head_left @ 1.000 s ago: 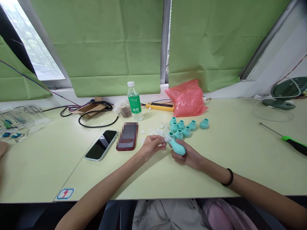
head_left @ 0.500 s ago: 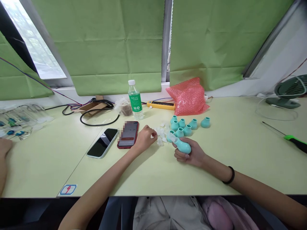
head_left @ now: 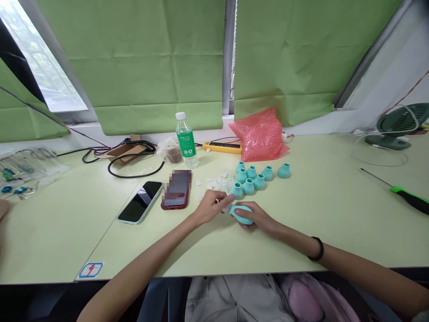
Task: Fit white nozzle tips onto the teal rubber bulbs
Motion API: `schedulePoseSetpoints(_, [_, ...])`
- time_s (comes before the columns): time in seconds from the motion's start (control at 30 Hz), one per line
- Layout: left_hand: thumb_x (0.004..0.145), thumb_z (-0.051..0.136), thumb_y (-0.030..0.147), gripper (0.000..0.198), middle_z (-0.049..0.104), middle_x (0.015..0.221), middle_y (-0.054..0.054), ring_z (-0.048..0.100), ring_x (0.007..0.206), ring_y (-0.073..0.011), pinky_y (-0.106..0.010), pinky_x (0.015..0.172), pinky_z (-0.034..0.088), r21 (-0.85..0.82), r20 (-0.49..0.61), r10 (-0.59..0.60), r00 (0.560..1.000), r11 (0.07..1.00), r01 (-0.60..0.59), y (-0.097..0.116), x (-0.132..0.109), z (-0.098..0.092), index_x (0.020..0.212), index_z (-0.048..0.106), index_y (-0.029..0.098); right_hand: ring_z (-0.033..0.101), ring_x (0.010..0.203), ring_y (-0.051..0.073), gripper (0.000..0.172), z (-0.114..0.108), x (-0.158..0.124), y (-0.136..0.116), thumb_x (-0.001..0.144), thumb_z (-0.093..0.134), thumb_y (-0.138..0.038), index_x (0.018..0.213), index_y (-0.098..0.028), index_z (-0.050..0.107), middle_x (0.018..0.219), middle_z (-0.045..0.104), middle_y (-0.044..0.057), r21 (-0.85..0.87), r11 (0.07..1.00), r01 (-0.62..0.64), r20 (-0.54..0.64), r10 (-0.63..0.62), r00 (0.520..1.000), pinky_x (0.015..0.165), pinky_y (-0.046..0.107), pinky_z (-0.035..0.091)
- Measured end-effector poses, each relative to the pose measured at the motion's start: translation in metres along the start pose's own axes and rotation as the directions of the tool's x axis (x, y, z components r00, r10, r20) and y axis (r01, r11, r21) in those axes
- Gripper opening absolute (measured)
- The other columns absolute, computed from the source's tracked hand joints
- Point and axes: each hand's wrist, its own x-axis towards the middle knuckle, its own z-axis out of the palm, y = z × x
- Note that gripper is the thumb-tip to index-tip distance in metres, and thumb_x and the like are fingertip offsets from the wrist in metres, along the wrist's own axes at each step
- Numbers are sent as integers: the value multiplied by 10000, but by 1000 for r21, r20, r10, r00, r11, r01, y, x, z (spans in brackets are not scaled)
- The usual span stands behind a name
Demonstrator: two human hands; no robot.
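Note:
A teal rubber squeeze bulb (head_left: 244, 216) lies sideways in my right hand (head_left: 263, 220), whose fingers and thumb are wrapped round it. From the bulb's left end sticks a translucent nozzle tip (head_left: 227, 209). My left hand (head_left: 211, 206) pinches at this tip, its fingers partly hiding it. Just beyond my hands stand several more teal bulbs (head_left: 248, 187) in loose rows, open necks up, with one bulb (head_left: 284, 171) apart on the right. Small translucent white pieces (head_left: 221, 182) are scattered behind my left hand.
Left of my hands lie a red-cased phone (head_left: 177, 190) and a pale-cased phone (head_left: 140, 203). Behind are a water bottle (head_left: 187, 143), a yellow tool (head_left: 223, 147) and a pink bubble-wrap bag (head_left: 259, 136). A screwdriver (head_left: 402, 192) and a fan (head_left: 398, 127) are on the right. Another person's hand (head_left: 3, 208) shows far left.
My left hand has moved right and nearer from the white pieces to the bulb's tip. My right hand has brought the bulb slightly left and lower. The view has shifted slightly.

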Motion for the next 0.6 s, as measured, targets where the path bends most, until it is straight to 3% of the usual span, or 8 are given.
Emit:
schedulePoseSetpoints(0.07, [754, 378, 422, 432, 410, 393, 28, 358, 398, -55, -184, 416, 254, -60, 120, -30, 992, 997, 38, 2, -3, 5, 457, 451, 117, 359, 402, 56, 304, 0, -1, 0, 706, 496, -417, 783, -124, 532, 454, 387, -51, -31, 999, 13, 15, -12, 1000, 406, 190, 270])
schedulePoseSetpoints(0.17, [758, 346, 448, 487, 282, 351, 52, 244, 358, -33, -192, 389, 189, -229, 170, -97, 981, 964, 135, 0, -3, 9, 389, 313, 133, 360, 408, 51, 313, -1, -1, 0, 699, 504, -414, 791, -115, 534, 477, 390, -48, -66, 997, 34, 45, -31, 998, 398, 185, 289])
schedulePoseSetpoints(0.33, [725, 414, 451, 473, 248, 345, 66, 219, 332, -24, -191, 369, 148, -552, 335, -150, 930, 769, 322, -3, 0, 15, 390, 284, 143, 368, 429, 47, 289, -1, -2, -4, 691, 522, -396, 765, -117, 526, 531, 406, -36, -66, 995, 75, 131, -66, 989, 390, 177, 305])
schedulePoseSetpoints(0.53, [760, 358, 434, 516, 229, 274, 55, 211, 282, -31, -202, 359, 145, -659, 506, -60, 860, 617, 430, -4, -1, 14, 342, 250, 152, 355, 419, 38, 257, -4, -6, -8, 698, 523, -372, 723, -118, 498, 530, 392, -44, 4, 997, 81, 308, -78, 948, 383, 169, 304])
schedulePoseSetpoints(0.6, [779, 297, 447, 521, 214, 278, 53, 220, 292, -38, -207, 371, 174, -662, 486, -56, 872, 628, 409, -6, 1, 9, 350, 240, 158, 372, 430, 43, 241, -7, -6, -9, 683, 548, -351, 687, -121, 477, 516, 384, -49, -17, 998, 61, 362, -51, 931, 396, 168, 313])
